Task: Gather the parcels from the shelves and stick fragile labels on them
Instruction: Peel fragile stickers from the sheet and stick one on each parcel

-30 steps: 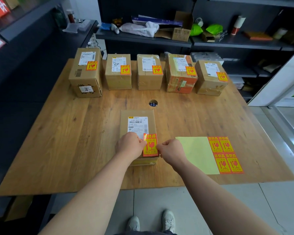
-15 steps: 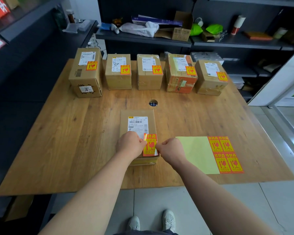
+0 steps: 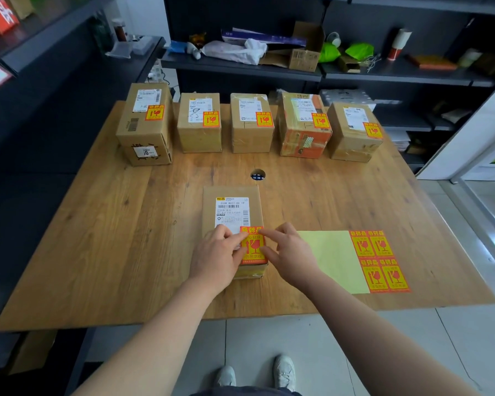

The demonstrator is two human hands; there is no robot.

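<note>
Labelling of the sixth parcel. The near parcel [image 3: 231, 221] lay flat on the wooden table [image 3: 126, 238], near of centre, with its white shipping label [image 3: 232, 212] facing up. The fragile label [image 3: 253, 247] sat on the parcel's near right corner, just overlapping the shipping label's corner. The left hand [image 3: 217, 255] rested on the parcel with its fingers held together, the tips pressing the label's left edge. The right hand [image 3: 290, 252] had its fingers spread, the index tip touching the label's top right edge and the thumb beside its right edge; neither hand pinched anything. The step in hand appeared to be smoothing the label down.

The far row of five parcels [image 3: 252, 124] already carried labels. The label sheet [image 3: 329, 261], to the right, held four unused labels [image 3: 379, 261].

The next move would likely call for rubbing the edges flat, then sliding this parcel to the far row or fetching another from the shelves [image 3: 383, 72].
</note>
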